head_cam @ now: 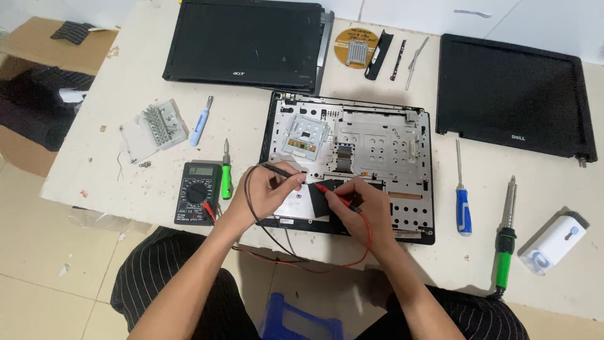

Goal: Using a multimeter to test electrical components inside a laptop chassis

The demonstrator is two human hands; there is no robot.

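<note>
Probes [327, 189] in both hands [362, 211], laptop's front edge [352, 230].

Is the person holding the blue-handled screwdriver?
No, the blue-handled screwdriver lies on the table, right of the opened laptop base, untouched.

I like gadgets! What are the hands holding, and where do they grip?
Left hand pinches the black probe mid-shaft; right hand pinches the red probe mid-shaft.

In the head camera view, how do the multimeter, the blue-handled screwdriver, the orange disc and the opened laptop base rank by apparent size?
Largest to smallest:
1. Opened laptop base
2. Multimeter
3. and 4. Blue-handled screwdriver and orange disc: longer versus wider, and the disc lies farther away, so unsure.
</note>
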